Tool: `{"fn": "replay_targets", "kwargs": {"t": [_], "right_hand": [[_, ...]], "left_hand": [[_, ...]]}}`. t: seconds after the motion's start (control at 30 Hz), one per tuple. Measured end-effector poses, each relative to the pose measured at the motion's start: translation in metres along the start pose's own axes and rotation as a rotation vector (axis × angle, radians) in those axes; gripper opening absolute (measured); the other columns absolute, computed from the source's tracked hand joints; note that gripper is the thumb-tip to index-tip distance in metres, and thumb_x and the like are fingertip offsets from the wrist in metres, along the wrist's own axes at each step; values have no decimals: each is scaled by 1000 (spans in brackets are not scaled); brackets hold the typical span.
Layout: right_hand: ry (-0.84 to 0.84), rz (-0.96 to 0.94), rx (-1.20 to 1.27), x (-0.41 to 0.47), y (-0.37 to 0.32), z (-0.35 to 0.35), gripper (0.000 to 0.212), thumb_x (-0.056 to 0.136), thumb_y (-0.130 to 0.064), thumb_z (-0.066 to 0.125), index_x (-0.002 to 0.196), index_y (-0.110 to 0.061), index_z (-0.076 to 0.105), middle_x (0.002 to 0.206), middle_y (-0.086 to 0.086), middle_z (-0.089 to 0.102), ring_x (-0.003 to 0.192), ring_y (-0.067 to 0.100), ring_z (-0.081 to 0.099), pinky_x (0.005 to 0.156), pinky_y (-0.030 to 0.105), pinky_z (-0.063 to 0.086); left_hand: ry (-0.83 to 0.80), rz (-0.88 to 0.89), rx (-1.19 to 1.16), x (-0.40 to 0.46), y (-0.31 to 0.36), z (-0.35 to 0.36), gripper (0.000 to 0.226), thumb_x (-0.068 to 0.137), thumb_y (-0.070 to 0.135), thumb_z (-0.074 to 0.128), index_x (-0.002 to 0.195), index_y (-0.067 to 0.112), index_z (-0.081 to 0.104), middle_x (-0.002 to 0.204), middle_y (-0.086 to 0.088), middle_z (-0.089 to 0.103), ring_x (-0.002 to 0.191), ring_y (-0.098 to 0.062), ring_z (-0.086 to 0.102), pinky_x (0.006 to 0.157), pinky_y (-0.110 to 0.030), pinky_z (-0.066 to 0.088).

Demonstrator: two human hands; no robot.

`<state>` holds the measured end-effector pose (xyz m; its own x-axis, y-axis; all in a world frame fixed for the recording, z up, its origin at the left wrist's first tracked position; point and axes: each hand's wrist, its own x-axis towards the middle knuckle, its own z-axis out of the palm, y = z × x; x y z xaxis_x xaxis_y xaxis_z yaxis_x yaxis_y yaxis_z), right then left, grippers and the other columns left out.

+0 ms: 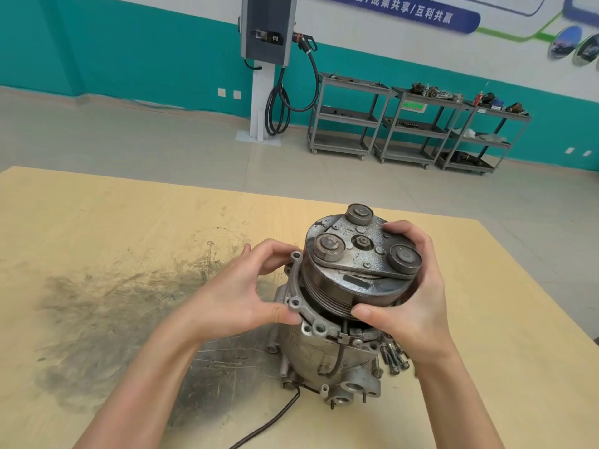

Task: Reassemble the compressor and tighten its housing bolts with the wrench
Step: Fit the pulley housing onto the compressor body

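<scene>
Compressor (337, 335) upright on bench (97, 222); left hand (240, 293) pinching flange ear, right hand (411, 286) wrapping pulley, probably aligning holes. Bolts (393, 356) close by for later.

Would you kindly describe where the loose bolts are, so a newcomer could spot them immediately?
Start at the metal compressor standing on the wooden table. Look just beside its base, under the right hand: the bolts lie in a small cluster on the tabletop, the only loose hardware, slim and threaded.
</scene>
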<state>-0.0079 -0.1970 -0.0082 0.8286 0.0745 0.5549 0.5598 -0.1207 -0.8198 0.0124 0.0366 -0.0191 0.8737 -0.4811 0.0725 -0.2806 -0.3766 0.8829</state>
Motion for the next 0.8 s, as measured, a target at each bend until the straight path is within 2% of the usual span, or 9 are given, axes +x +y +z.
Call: {"fn": "replay_targets", "kwargs": {"t": [0.07, 0.17, 0.23, 0.3, 0.37, 0.47, 0.6, 0.8], "right_hand": [[10, -7, -9, 0, 0, 1, 85, 47, -24, 84, 123, -19, 45, 116, -17, 62, 108, 3, 61, 88, 16, 49], [22, -10, -20, -1, -1, 3, 85, 46, -25, 84, 121, -21, 45, 115, -19, 62, 107, 3, 61, 88, 16, 49], [31, -5, -29, -2, -1, 4, 85, 45, -25, 85, 120, -23, 46, 115, -20, 62, 107, 3, 62, 87, 16, 50], [36, 1, -33, -3, -2, 4, 86, 44, -26, 85, 120, -24, 46, 114, -19, 62, 106, 4, 62, 87, 17, 50], [40, 6, -41, -3, -3, 4, 86, 43, -27, 86, 120, -24, 46, 113, -20, 62, 105, 4, 63, 86, 17, 50], [44, 13, -46, -4, -3, 5, 87, 43, -27, 86, 120, -25, 46, 113, -20, 62, 105, 3, 63, 86, 16, 50], [55, 11, -65, -4, -3, 7, 87, 42, -28, 87, 119, -26, 46, 114, -22, 62, 106, 3, 62, 86, 15, 49], [75, -3, -71, -5, -3, 8, 87, 42, -30, 86, 119, -27, 46, 115, -22, 60, 106, 2, 61, 87, 14, 48]], "left_hand": [[-12, -11, 16, 0, 2, 0, 91, 45, 61, 88, 122, 49, 40, 136, 34, 45, 125, 23, 38, 126, -46, 10], [-5, -13, 5, 0, 2, 1, 88, 43, 66, 78, 121, 52, 39, 136, 34, 44, 125, 24, 38, 126, -46, 10], [-4, -7, -4, -1, 1, 1, 94, 39, 78, 77, 121, 54, 39, 133, 36, 44, 123, 26, 38, 126, -46, 11], [-16, 15, 1, -1, 0, 1, 99, 38, 93, 66, 124, 54, 36, 138, 32, 44, 125, 24, 39, 126, -46, 9], [-23, 49, 15, -1, 0, 1, 101, 44, 98, 57, 130, 51, 34, 142, 28, 43, 127, 21, 40, 126, -46, 4], [-11, 85, 37, 0, -2, 2, 114, 50, 98, 52, 144, 36, 32, 145, 25, 42, 129, 17, 41, 125, -42, -8], [-10, 89, 42, 2, -3, 2, 120, 52, 98, 50, 149, 32, 27, 149, 21, 38, 129, 16, 42, 124, -41, -12], [-25, 57, -10, 3, -3, 1, 101, 48, 95, 57, 134, 54, 25, 147, 25, 40, 129, 18, 41, 123, -41, -14]]}}
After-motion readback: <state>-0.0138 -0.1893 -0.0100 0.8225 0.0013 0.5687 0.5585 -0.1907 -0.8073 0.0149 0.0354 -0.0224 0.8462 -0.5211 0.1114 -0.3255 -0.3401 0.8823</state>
